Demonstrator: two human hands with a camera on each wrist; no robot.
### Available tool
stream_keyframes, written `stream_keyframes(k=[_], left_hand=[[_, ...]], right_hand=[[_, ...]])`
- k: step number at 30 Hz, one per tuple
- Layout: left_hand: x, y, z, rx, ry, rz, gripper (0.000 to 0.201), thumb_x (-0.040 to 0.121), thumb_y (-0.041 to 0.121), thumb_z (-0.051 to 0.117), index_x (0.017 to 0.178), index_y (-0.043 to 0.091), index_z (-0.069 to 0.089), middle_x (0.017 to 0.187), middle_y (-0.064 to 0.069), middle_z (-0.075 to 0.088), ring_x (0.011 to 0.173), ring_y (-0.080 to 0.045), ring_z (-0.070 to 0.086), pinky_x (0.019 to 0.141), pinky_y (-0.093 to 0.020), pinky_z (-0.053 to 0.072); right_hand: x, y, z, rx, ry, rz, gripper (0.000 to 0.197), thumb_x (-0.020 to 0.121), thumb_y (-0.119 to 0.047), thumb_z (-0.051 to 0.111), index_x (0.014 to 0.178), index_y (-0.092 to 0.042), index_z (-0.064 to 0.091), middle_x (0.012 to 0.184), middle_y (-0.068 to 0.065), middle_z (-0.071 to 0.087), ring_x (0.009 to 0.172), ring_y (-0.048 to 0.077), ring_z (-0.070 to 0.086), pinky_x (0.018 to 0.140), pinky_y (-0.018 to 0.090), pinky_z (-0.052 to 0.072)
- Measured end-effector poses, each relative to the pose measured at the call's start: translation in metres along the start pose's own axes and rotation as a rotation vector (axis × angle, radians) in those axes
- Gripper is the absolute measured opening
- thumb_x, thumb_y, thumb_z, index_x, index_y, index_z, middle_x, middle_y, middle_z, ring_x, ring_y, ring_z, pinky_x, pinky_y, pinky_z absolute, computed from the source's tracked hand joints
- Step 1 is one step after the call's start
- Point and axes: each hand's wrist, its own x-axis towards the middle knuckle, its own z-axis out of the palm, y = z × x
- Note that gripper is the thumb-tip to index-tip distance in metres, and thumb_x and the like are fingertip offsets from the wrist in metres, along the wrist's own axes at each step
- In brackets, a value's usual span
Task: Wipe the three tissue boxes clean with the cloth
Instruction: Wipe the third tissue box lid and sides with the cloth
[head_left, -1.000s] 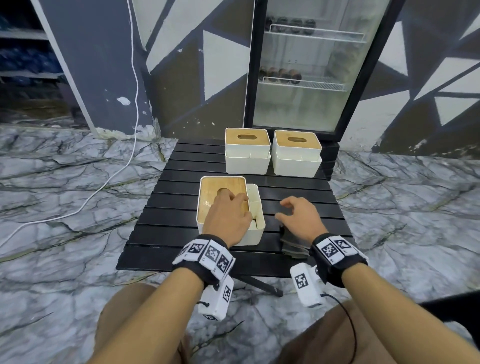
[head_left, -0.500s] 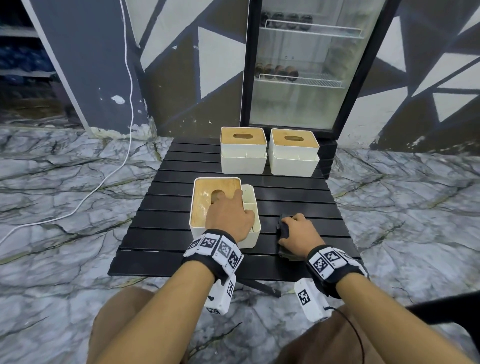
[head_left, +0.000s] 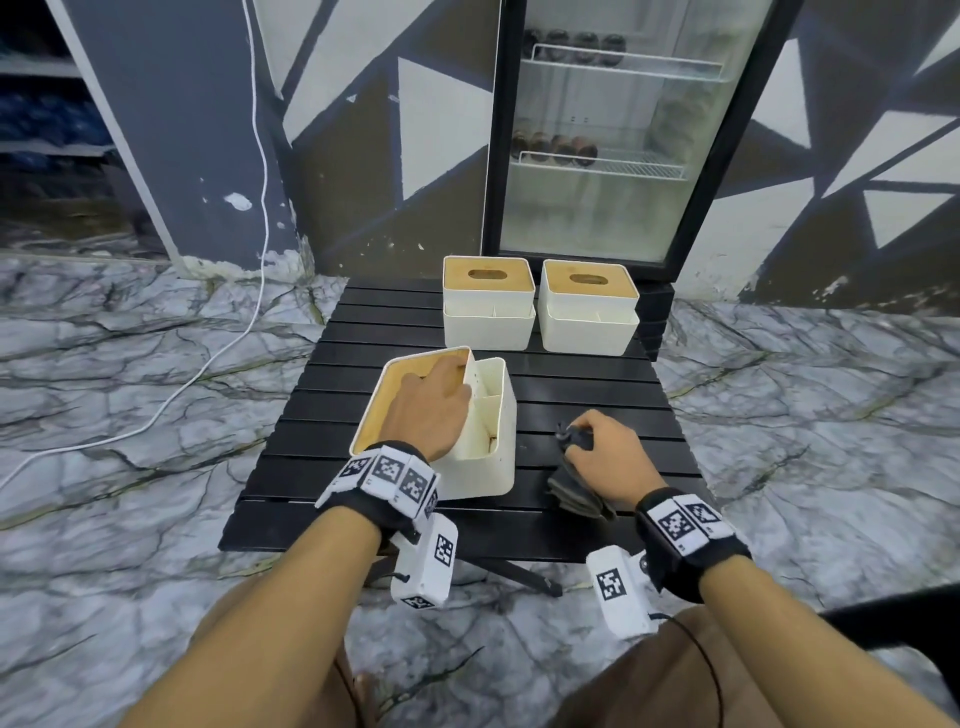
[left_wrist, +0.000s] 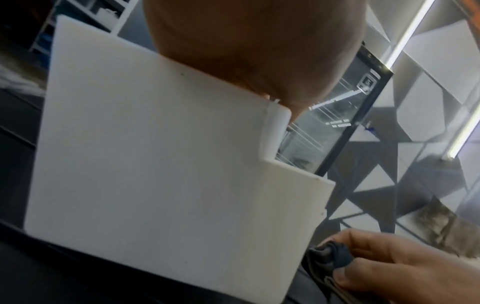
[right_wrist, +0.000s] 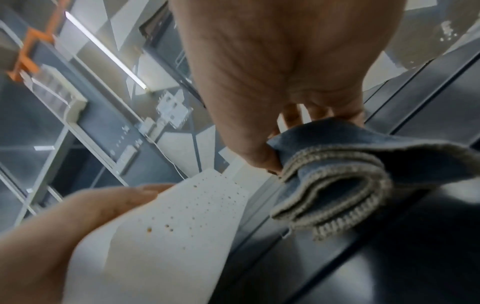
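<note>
Grey cloth (head_left: 571, 488) bunched under right hand (head_left: 605, 457), beside tissue box (head_left: 483, 441)

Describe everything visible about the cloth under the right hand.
The cloth is dark blue-grey fabric with a lighter ribbed hem, folded into several layers. It lies on the black slatted table, right of the near tissue box and apart from it. The right hand pinches its far end, bunching that part upward.

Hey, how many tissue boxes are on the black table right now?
3. Two tissue boxes sit side by side at the far edge, the far left box and the far right box. The near box is under the left hand.
</note>
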Motion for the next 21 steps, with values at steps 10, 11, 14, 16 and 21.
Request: stream_keyframes(k=[10, 11, 14, 16, 21], left_hand=[[-0.005, -0.009, -0.005, -0.444, 0.035, -0.041, 0.040, 0.101, 0.030, 0.044, 0.136, 0.042, 0.056, 0.136, 0.016, 0.058, 0.119, -0.011, 0.052, 0.089, -0.023, 0.034], [-0.004, -0.011, -0.005, -0.458, 0.037, -0.043, 0.039, 0.101, 0.031, 0.044, 0.136, 0.043, 0.056, 0.135, 0.017, 0.058, 0.120, -0.011, 0.052, 0.091, -0.025, 0.035], [-0.001, -0.018, -0.006, -0.490, 0.040, -0.069, 0.037, 0.100, 0.038, 0.044, 0.133, 0.049, 0.056, 0.133, 0.019, 0.059, 0.122, -0.012, 0.054, 0.098, -0.031, 0.040], [0.002, -0.021, -0.006, -0.490, 0.023, -0.075, 0.033, 0.098, 0.049, 0.044, 0.129, 0.055, 0.057, 0.132, 0.022, 0.060, 0.121, -0.011, 0.055, 0.106, -0.036, 0.041], [0.011, -0.030, -0.004, -0.529, -0.043, -0.059, 0.035, 0.091, 0.058, 0.047, 0.125, 0.060, 0.057, 0.131, 0.028, 0.060, 0.125, -0.008, 0.055, 0.112, -0.045, 0.039]], right_hand=[[-0.039, -0.058, -0.022, 0.218, 0.175, -0.223, 0.035, 0.086, -0.018, 0.058, 0.120, -0.027, 0.060, 0.104, -0.013, 0.063, 0.094, 0.004, 0.054, 0.075, 0.007, 0.035], [-0.042, -0.061, -0.020, 0.218, 0.179, -0.231, 0.035, 0.086, -0.017, 0.058, 0.120, -0.026, 0.061, 0.106, -0.012, 0.063, 0.095, 0.004, 0.055, 0.079, 0.009, 0.036], [-0.049, -0.067, -0.011, 0.235, 0.184, -0.243, 0.036, 0.086, -0.015, 0.059, 0.121, -0.023, 0.061, 0.111, -0.012, 0.061, 0.098, 0.003, 0.053, 0.083, 0.008, 0.036], [-0.053, -0.070, -0.001, 0.238, 0.197, -0.282, 0.035, 0.086, -0.014, 0.059, 0.120, -0.021, 0.061, 0.110, -0.014, 0.059, 0.101, 0.003, 0.052, 0.082, 0.000, 0.031], [-0.055, -0.074, 0.030, 0.212, 0.151, -0.291, 0.046, 0.098, -0.023, 0.043, 0.143, -0.018, 0.040, 0.151, -0.010, 0.031, 0.138, 0.004, 0.024, 0.104, 0.003, 0.009]])
